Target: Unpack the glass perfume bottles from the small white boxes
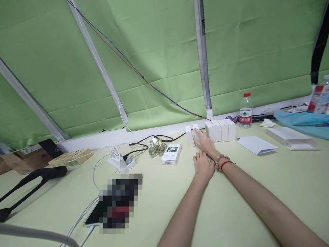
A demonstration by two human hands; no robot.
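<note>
My right hand (206,143) reaches forward with its fingers stretched out, the tips resting on a small white box (196,131) that stands upright near the wall. A beaded bracelet and a red string circle its wrist. A second small white box (189,136) stands just left of the first. To the right, a row of several white boxes (221,130) stands side by side. My left hand (202,166) lies flat on the pale green table (231,206), empty, against my right wrist.
A white box with a green print (171,154) lies next to glass bottles (157,147). Further left are a power strip (121,162) with cables and a blurred-out dark object (118,202). A water bottle (246,110), folded paper (257,144) and a flat white box (290,138) sit at right.
</note>
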